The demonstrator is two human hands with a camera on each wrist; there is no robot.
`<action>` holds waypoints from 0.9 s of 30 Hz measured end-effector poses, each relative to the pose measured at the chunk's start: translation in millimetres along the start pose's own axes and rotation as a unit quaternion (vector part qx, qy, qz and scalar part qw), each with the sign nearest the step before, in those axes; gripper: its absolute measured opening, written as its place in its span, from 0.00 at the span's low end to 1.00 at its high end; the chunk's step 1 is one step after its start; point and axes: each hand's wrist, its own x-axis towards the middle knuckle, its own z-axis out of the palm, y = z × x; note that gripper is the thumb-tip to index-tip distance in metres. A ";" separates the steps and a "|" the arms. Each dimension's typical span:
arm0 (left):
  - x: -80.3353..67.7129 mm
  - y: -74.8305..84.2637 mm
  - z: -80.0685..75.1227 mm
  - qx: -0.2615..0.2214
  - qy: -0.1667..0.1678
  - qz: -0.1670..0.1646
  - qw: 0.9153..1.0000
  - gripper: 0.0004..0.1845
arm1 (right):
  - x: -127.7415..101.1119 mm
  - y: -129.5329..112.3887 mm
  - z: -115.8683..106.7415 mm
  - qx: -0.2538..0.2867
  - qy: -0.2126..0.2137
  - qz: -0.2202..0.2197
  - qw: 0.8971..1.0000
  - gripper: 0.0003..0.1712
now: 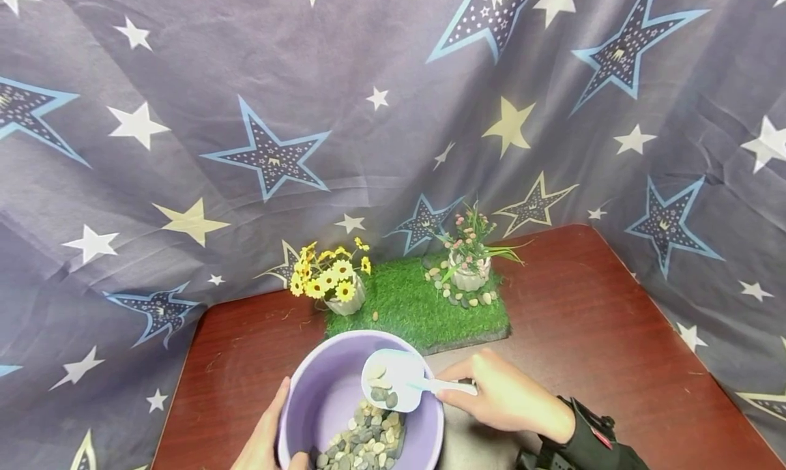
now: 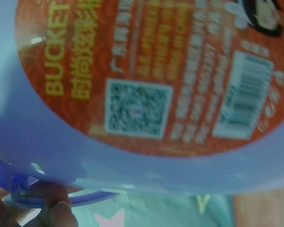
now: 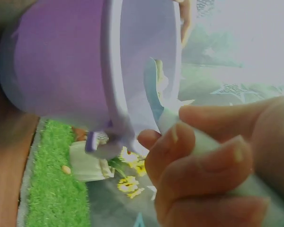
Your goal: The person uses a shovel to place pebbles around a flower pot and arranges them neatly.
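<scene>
A purple bucket (image 1: 312, 395) stands at the front of the table, with a heap of grey and tan pebbles (image 1: 362, 443) in it. My left hand (image 1: 264, 439) grips its left rim, the thumb on the inner side. In the left wrist view the bucket's wall (image 2: 52, 135) fills most of the picture, with an orange label (image 2: 90, 113) on it. My right hand (image 1: 503, 391) holds a pale scoop (image 1: 406, 381) by its handle over the bucket's opening. Several pebbles (image 1: 379, 388) lie in the scoop. The right wrist view shows my fingers (image 3: 206, 182) wrapped round the handle.
Behind the bucket lies a green turf mat (image 1: 402, 299) on the reddish table (image 1: 239, 361). A pot of yellow flowers (image 1: 346, 303) stands at its left. A pot of pink flowers (image 1: 471, 275) stands at its right, with pebbles around it. A starry curtain (image 1: 381, 136) hangs behind.
</scene>
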 end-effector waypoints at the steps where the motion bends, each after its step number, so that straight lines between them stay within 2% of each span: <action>1: -1.0 -7.4 -0.2 -0.016 -0.007 -0.005 1.000 0.58 | -0.2 -1.0 -1.8 -0.004 0.002 0.001 1.000 0.11; 4: -4.7 -27.1 -0.8 -0.075 -0.031 -0.032 0.996 0.57 | -0.6 -4.4 -7.8 -0.006 0.012 0.003 1.000 0.10; 6: -7.7 -36.5 -1.1 -0.096 -0.045 -0.056 0.993 0.56 | -0.3 -7.0 -11.4 -0.009 0.016 0.003 1.000 0.10; 8: -9.5 -42.6 -1.0 -0.112 -0.055 -0.067 0.990 0.56 | 0.1 -10.1 -14.0 -0.009 0.013 0.006 1.000 0.10; 10: -9.9 -42.3 -1.9 -0.114 -0.063 -0.079 0.988 0.54 | 0.9 -13.2 -14.6 -0.012 0.009 0.011 1.000 0.09; 16: -7.6 -28.6 -8.0 -0.069 -0.073 -0.126 0.987 0.53 | 2.6 -16.9 -11.2 -0.011 -0.004 0.029 1.000 0.09; 18: -9.6 -34.4 -6.2 -0.072 -0.064 -0.120 0.988 0.54 | 2.7 -15.5 -11.8 -0.005 -0.006 0.029 1.000 0.09; 20: -13.3 -44.3 -4.0 -0.101 -0.055 -0.107 0.988 0.54 | 3.3 -12.8 -14.7 0.000 -0.002 0.026 1.000 0.09; 24: -23.6 -66.3 2.2 -0.169 -0.033 -0.091 0.981 0.55 | 9.2 1.0 -24.6 0.000 0.019 0.038 0.999 0.10; 26: -27.8 -86.8 7.8 -0.216 -0.014 -0.052 0.975 0.55 | 15.6 13.8 -28.0 -0.010 0.033 0.056 0.998 0.09; 27: -28.7 -101.1 12.2 -0.253 -0.005 -0.023 0.967 0.55 | 19.6 21.4 -28.5 -0.016 0.039 0.065 0.997 0.09</action>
